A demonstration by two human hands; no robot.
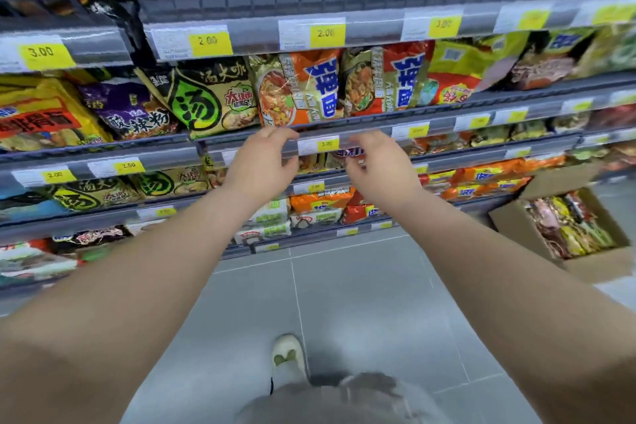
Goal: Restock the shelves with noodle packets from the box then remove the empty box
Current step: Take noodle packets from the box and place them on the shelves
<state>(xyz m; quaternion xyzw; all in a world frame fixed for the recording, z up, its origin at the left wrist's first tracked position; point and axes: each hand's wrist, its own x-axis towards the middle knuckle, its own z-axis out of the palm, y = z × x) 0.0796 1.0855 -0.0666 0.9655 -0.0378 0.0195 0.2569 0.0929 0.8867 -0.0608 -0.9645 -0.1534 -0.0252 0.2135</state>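
From the head view, both your arms reach out to the front rail of the middle shelf, one either side of a yellow price tag. Your left grip and right grip are each loosely curled at that rail with no packet in them; motion blur hides whether the fingertips touch the rail or the stock just behind it. The box sits open on the floor, well apart to your right, with noodle packets filling it. So you look to be in the restocking step, between packets or tidying the shelf front, with much of the job left. The next move calls for turning right, reaching down into the box, taking a packet and matching it to its row. The box is far from ready to remove.
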